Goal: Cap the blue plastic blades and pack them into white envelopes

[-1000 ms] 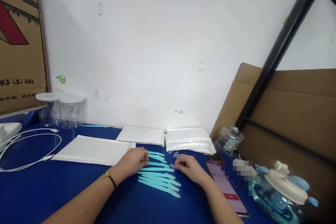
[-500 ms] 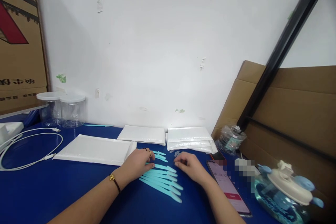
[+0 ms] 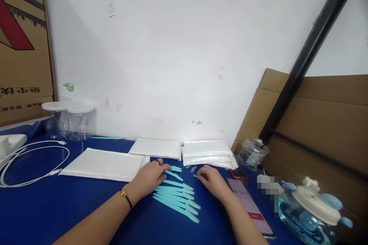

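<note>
Several turquoise eyebrow razors [image 3: 172,198] lie fanned out on the blue table, their ends covered by clear caps. My left hand [image 3: 151,175] is at the back of the row, fingers curled and closed on the handle of one eyebrow razor [image 3: 176,176] without a visible cap. Just beyond it, more razors [image 3: 176,168] lie partly hidden by those fingers. To the right, thumb and fingertips of my right hand [image 3: 211,180] pinch a small clear blade cap [image 3: 195,176]. Loose clear caps [image 3: 193,169] rest on the table behind that cap.
White padded mailers [image 3: 100,164] lie at the left and along the wall. A phone [image 3: 250,208] and a clear bottle [image 3: 312,210] stand close to my right forearm. Two clear jars [image 3: 81,124] and a white cable [image 3: 34,143] are at the far left.
My right hand has picked up a loose clear cap and holds it at its fingertips. The razor at my left hand has swung apart from the others behind it.
</note>
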`<state>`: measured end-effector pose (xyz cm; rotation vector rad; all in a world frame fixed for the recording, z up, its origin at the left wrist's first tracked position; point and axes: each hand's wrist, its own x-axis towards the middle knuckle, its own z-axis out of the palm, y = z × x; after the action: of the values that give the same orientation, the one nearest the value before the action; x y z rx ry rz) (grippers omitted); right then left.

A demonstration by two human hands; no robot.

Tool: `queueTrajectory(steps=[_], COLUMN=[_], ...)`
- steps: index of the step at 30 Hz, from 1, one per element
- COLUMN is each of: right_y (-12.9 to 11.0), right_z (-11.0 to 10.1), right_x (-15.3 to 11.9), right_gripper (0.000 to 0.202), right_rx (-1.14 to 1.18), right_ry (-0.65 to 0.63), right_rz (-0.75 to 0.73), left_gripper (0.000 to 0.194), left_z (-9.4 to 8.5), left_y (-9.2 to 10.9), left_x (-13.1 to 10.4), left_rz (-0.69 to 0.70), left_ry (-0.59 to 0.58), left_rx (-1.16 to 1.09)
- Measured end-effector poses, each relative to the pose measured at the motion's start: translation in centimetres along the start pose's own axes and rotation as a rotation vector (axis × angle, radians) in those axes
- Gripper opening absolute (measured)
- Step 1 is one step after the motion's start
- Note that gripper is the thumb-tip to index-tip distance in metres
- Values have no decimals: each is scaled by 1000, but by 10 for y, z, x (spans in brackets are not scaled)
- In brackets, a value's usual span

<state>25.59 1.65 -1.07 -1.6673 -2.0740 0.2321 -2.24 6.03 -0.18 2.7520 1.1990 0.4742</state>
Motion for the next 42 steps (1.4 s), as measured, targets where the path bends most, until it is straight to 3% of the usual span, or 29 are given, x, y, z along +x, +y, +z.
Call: queueTrajectory(steps=[6,16,42], right_y=[0,-13,-31], right_z=[2,11,14], right_x=[-2,-3,-2], right_gripper=[16,14,8], right_rx=[51,195,359], right_ry=[-2,-43,-115], right_rz=[-29,-48,-48], left_gripper=[28,8,10], left_z=[5,4,8], left_y=[2,4,22], left_x=[3,6,7], left_rz=[-7,-126,-78], left_ry=[-4,-22,-23], left_rx=[11,-151,-178])
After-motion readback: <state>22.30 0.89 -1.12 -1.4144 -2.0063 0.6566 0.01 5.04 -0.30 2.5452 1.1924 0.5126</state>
